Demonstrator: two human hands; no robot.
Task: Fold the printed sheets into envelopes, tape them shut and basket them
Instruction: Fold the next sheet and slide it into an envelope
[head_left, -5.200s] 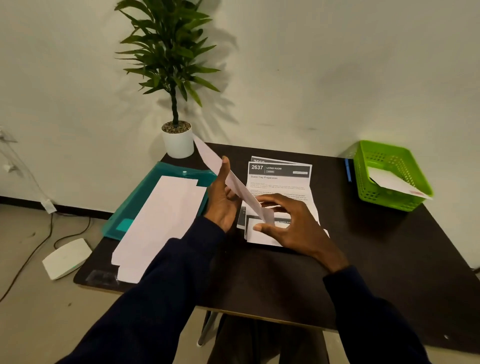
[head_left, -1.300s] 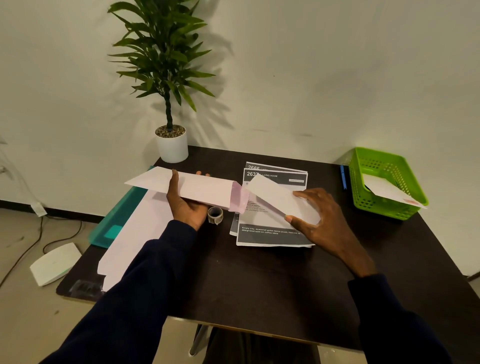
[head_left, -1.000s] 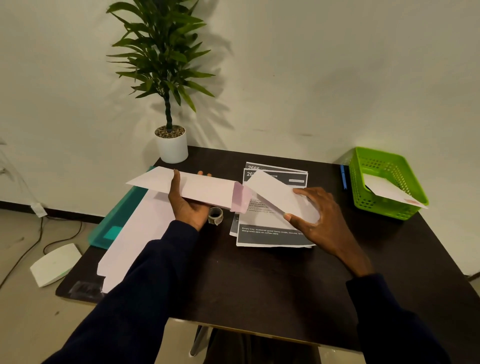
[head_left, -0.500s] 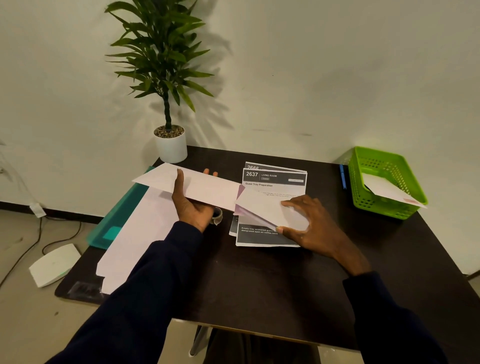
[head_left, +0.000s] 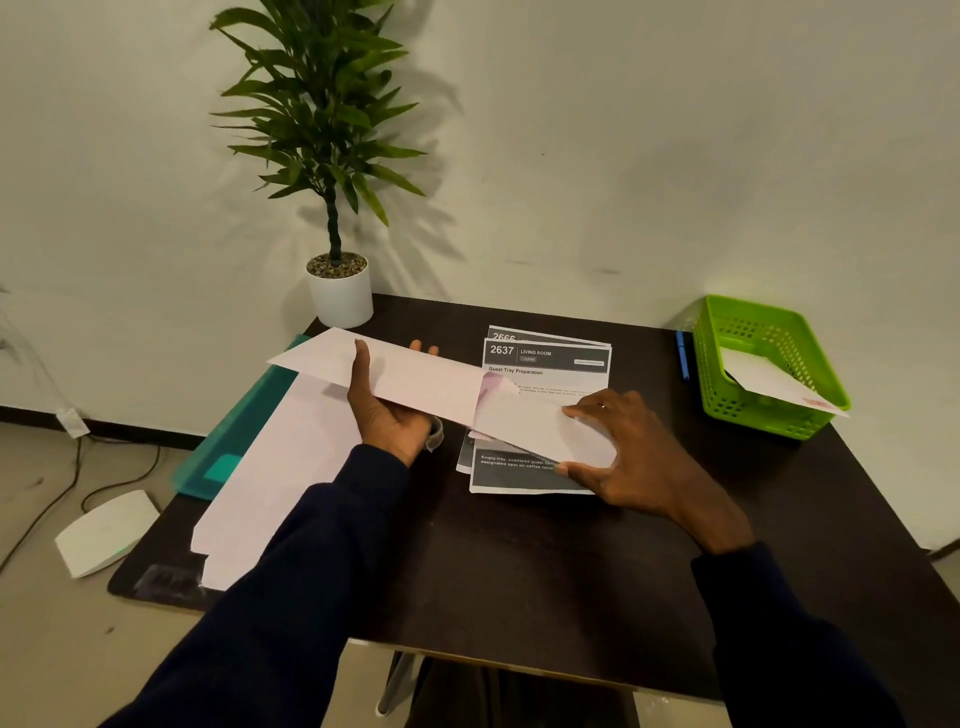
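Observation:
My left hand (head_left: 387, 410) grips a long white envelope (head_left: 405, 376) held above the table, thumb on top and fingers under it. My right hand (head_left: 631, 457) pinches a folded white sheet (head_left: 535, 428) whose left end meets the envelope's open pinkish mouth. Under them lies a stack of printed sheets (head_left: 545, 358) headed 2637. A roll of tape (head_left: 435, 434) peeks out beside my left palm. The green basket (head_left: 727, 395) at the right rear corner holds one sealed envelope (head_left: 769, 382).
A pile of blank envelopes (head_left: 270, 467) lies on a teal folder (head_left: 234, 431) at the left. A potted plant (head_left: 337, 291) stands at the back left. A blue pen (head_left: 683, 353) lies beside the basket. The dark table (head_left: 545, 571) ends close to my body.
Over the last second my right hand brought the folded sheet left and down until its end reached the envelope's mouth. The left hand held the envelope nearly still.

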